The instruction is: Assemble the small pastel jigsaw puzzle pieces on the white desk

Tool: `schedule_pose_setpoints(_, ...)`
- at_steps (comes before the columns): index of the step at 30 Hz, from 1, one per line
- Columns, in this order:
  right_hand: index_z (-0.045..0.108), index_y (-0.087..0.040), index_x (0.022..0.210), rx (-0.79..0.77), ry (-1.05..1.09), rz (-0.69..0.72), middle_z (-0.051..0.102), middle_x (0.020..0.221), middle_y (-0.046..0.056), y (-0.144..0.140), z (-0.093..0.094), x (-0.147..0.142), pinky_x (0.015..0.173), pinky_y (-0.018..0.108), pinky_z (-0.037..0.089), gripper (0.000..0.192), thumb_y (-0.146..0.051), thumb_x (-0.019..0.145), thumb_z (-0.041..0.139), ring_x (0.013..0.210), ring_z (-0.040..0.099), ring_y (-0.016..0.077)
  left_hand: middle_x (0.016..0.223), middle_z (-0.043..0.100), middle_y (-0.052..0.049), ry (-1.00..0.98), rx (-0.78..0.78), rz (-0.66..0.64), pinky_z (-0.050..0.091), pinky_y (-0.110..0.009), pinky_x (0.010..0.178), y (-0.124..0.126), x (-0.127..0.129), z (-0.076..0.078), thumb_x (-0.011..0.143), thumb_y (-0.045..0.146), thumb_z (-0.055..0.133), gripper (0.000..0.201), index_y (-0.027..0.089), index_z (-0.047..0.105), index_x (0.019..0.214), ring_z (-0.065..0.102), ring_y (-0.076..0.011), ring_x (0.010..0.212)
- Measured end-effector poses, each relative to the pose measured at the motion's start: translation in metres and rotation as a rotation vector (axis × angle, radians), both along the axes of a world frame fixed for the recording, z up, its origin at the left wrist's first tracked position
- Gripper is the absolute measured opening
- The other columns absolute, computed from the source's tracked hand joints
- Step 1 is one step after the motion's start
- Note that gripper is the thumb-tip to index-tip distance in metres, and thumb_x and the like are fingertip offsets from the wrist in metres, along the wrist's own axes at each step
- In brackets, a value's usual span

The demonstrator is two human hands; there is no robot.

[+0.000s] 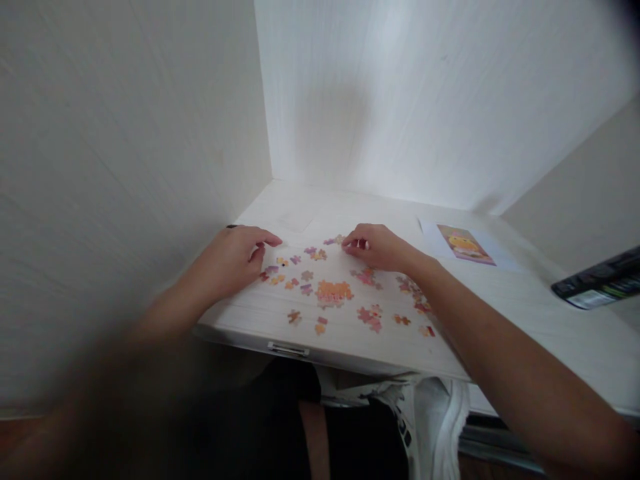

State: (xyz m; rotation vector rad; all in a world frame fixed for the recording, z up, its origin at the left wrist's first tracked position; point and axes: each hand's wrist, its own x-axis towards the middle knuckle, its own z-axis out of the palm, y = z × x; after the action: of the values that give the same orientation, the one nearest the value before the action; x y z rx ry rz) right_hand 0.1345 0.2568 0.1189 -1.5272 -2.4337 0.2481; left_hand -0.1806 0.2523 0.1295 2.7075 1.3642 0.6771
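Note:
Loose jigsaw puzzle pieces in pink, orange, yellow and purple lie scattered on the white desk (pixel 280 313). Among them, an orange and pink joined section (pixel 334 293) sits near the middle. My left hand (pixel 240 260) rests at the left of the pieces, thumb and forefinger apart, holding nothing I can see. At the back of the spread, my right hand (pixel 377 247) has its fingers curled, with the tips at a small puzzle piece (pixel 339 239). A few pieces (pixel 417 293) lie beside my right forearm, partly hidden by it.
A paper with a printed picture of a yellow figure (pixel 465 245) lies at the back right. A dark cylindrical container (pixel 600 280) is at the right edge. White walls stand left and behind. A drawer with a metal handle (pixel 289 349) runs along the front edge.

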Motion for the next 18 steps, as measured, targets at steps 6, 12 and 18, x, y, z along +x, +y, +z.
schedule_pose_setpoints(6, 0.065, -0.022, 0.125, 0.055, 0.062, 0.163, 0.066, 0.126, 0.008, -0.016, -0.003, -0.028, 0.102, 0.039, 0.043, 0.035, -0.025, 0.092, 0.053, 0.114, 0.059, 0.0222, 0.102, 0.073, -0.006, 0.031, -0.003, -0.026, 0.050, -0.039, 0.090, -0.003, 0.005, -0.005, 0.083, 0.017, 0.043, 0.037, 0.020, 0.071, 0.107, 0.066, -0.0232, 0.092)
schedule_pose_setpoints(12, 0.065, -0.022, 0.125, 0.026, 0.003, 0.271, 0.066, 0.128, 0.008, -0.022, -0.003, -0.038, 0.107, 0.041, 0.040, 0.038, -0.015, 0.091, 0.050, 0.119, 0.057, 0.0216, 0.091, 0.074, -0.006, 0.029, -0.008, 0.012, 0.050, -0.039, 0.087, 0.000, -0.003, 0.000, 0.085, 0.017, 0.044, 0.036, 0.020, 0.073, 0.106, 0.066, -0.0225, 0.081)
schedule_pose_setpoints(18, 0.072, -0.020, 0.108, -0.034, -0.003, 0.140, 0.072, 0.107, 0.007, -0.017, 0.000, -0.029, 0.085, 0.031, 0.050, 0.027, -0.019, 0.088, 0.055, 0.091, 0.065, 0.0187, 0.086, 0.074, -0.006, 0.084, -0.087, -0.003, 0.051, -0.035, 0.075, 0.000, -0.005, 0.005, 0.080, 0.015, 0.052, 0.033, 0.019, 0.074, 0.104, 0.066, -0.0203, 0.071)
